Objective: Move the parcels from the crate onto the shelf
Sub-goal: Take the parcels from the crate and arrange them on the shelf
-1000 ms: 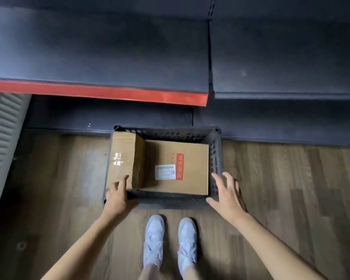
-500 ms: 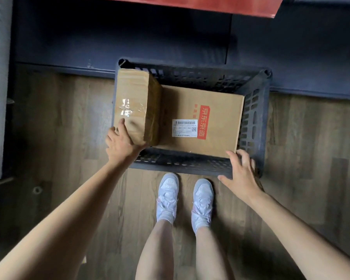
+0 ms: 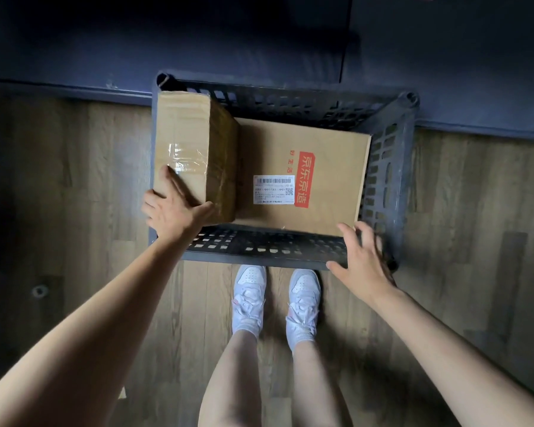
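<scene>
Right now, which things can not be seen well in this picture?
1. Shelf: head view, cut off by the top edge.
2. Crate floor: covered by the tall parcel and flat parcel.
3. Label text: too small.
4. Left hand fingertips: behind the tall parcel's corner.

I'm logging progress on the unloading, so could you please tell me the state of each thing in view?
Dark perforated plastic crate: on the floor, holding two parcels.
Tall taped brown cardboard parcel: upright at the crate's left side.
Flat brown cardboard parcel with red print: lying in the crate, label up.
Left hand: gripping the tall parcel's near end.
Right hand: open at the crate's near right corner.
</scene>
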{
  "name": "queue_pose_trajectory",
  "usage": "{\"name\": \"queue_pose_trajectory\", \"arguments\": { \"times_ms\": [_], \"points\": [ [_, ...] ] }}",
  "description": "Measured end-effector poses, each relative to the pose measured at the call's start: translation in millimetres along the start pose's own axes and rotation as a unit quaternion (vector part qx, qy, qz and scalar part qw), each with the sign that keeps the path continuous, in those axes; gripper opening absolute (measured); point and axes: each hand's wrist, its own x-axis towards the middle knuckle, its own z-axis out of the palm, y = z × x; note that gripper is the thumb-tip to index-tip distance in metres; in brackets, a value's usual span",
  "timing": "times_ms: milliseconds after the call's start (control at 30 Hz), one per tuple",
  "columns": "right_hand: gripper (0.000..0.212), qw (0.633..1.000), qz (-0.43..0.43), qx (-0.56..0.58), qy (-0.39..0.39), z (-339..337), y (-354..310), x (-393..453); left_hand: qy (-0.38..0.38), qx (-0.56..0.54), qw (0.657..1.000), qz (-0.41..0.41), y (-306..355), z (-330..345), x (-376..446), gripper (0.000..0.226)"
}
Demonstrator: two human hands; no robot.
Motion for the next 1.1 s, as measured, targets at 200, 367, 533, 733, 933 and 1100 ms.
{"name": "queue_pose_trajectory", "arguments": {
  "times_ms": [200,367,533,733,933,1100],
  "points": [
    [0.07,1.0,-0.01,0.015,0.018,-26.7,-15.7,-13.5,-0.067,-0.047,0.993,0.087,6.7,-44.2,-33.8,0.103],
    [0.07,0.997,-0.016,0.046,0.063,-86.1,-37.8,-41.7,-0.081,0.005,0.969,0.233,22.9,-111.4,-83.2,0.105],
    [0.074,0.988,-0.058,0.081,0.118,-174.5,-71.3,-94.8,-0.036,0.073,0.935,0.345,41.8,-192.7,-136.9,0.108],
    [0.082,0.963,-0.16,0.145,0.163,-269.3,-105.2,-179.7,0.127,0.179,0.838,0.5,56.4,-288.2,-191.6,0.115],
    [0.101,0.943,-0.263,0.122,0.163,-336.3,-138.5,-250.2,0.238,0.236,0.749,0.571,70.0,-372.7,-240.1,0.111],
    [0.105,0.935,-0.273,0.173,0.148,-368.3,-164.2,-288.1,0.306,0.268,0.702,0.584,76.6,-414.8,-261.8,0.116]
  ]
}}
